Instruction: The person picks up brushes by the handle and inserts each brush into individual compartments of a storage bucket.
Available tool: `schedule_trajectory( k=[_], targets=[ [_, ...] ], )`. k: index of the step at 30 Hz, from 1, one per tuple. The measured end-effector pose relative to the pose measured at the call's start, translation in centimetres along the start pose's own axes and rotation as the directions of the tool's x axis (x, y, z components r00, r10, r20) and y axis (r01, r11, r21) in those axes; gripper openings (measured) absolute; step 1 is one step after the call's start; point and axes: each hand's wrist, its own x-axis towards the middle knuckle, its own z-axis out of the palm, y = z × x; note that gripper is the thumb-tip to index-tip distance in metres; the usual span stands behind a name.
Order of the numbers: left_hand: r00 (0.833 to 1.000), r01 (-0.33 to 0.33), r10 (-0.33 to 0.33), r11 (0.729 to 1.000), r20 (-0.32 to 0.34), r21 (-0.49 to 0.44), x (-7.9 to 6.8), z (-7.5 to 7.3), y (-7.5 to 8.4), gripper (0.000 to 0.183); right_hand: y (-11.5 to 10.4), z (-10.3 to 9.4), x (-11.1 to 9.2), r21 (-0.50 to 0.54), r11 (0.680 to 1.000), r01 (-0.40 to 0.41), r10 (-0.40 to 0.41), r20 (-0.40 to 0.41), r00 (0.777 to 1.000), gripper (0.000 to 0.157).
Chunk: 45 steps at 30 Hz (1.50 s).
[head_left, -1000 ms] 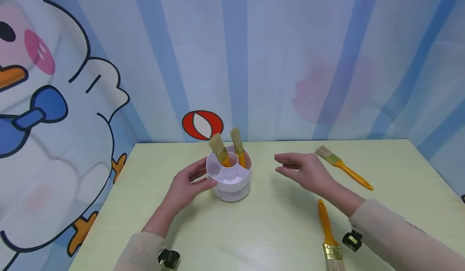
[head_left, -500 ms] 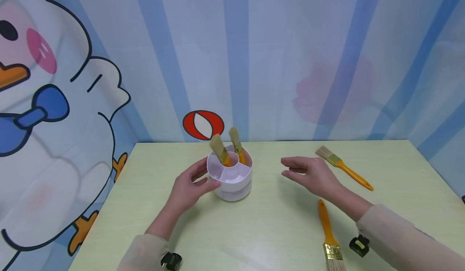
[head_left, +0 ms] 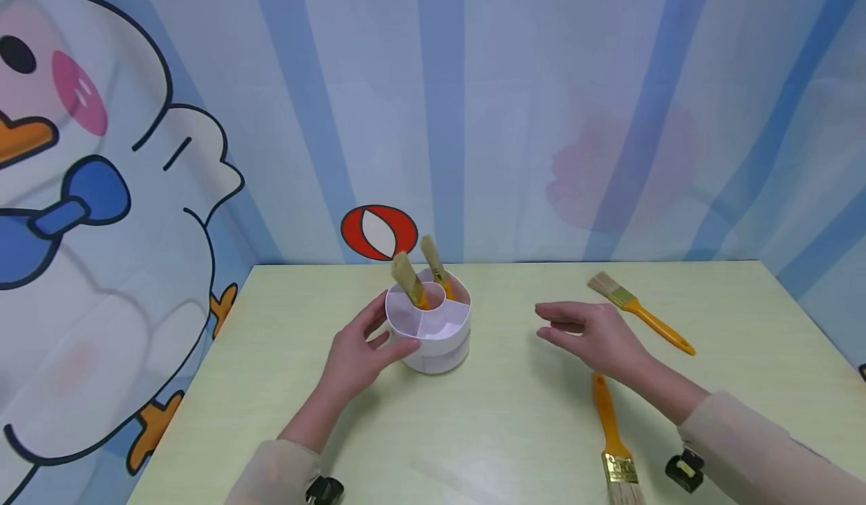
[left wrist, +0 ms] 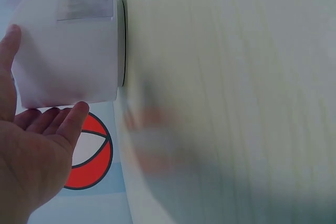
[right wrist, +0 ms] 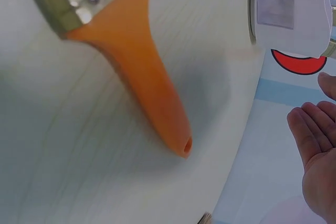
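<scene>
A round white desk organizer [head_left: 438, 355] with divided compartments stands on the table. One paintbrush [head_left: 409, 278] leans bristles-up in its central round cup, and another paintbrush [head_left: 434, 258] is in a rear compartment. My left hand [head_left: 355, 355] holds the organizer, thumb across the front and fingers along the far left side. The left wrist view shows its smooth wall [left wrist: 68, 56] between thumb and fingers. My right hand [head_left: 598, 336] hovers right of the organizer, fingers slightly bent, holding nothing. Below it lies a wide paintbrush [head_left: 611, 430], its orange handle [right wrist: 152, 82] large in the right wrist view.
Another paintbrush [head_left: 639, 311] lies at the back right, beyond the right hand. The pale wooden table [head_left: 473, 445] ends at a striped cloth backdrop [head_left: 501, 114] with a cartoon duck [head_left: 101, 279] on the left.
The organizer has turned a little under my left hand, its dividers and rear brush shifting left while the left thumb slides right along the front. My right hand has drawn back to the right.
</scene>
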Motion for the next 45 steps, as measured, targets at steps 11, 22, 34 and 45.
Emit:
schedule_trajectory(
  k=[11, 22, 34, 45],
  targets=[
    [0.999, 0.035, -0.034, 0.999, -0.03, 0.012, -0.6, 0.7, 0.4, 0.098, 1.0, -0.8, -2.3, -0.043, 0.998, -0.034, 0.035, 0.02, 0.999, 0.04],
    [0.999, 0.012, -0.013, 1.0, -0.033, -0.016, -1.9, 0.8, 0.3, 0.096, 2.5, -1.8, -6.0, -0.233, 0.972, -0.013, 0.037, 0.099, 0.994, 0.052],
    [0.998, 0.017, -0.019, 0.999, -0.052, -0.038, -3.0, 0.6, 0.2, 0.092, 4.1, -2.0, -9.8, -0.375, 0.919, 0.12, -0.047, 0.199, 0.979, 0.06],
    [0.999, -0.013, 0.011, 0.998, -0.036, -0.063, -2.0, -1.6, 0.0, 0.086, 4.3, -1.3, -12.8, -0.438, 0.89, 0.127, -0.059, 0.165, 0.984, 0.063]
  ],
)
